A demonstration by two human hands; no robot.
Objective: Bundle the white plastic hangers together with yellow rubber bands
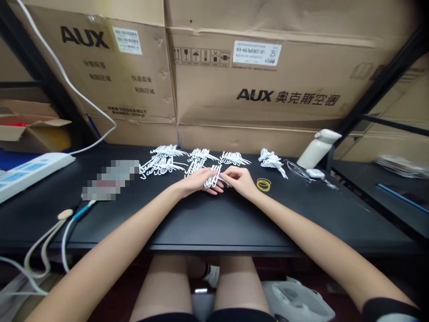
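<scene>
A small row of white hooks lies across the fingers of my left hand, held by the thumb, curved ends showing. My right hand meets it from the right; its thumb and fingertips are closed in a pinch at the straight ends of these hooks. Behind my hands lie several piles of similar white hooks: a left pile, a middle pile partly hidden by my left hand, and another pile. A separate bundle sits farther right. Yellow rubber bands rest beside my right wrist.
Cardboard boxes wall off the back of the black table. On the right are a white bottle and an earbud case. A power strip and a blurred-out device with a cable stand left.
</scene>
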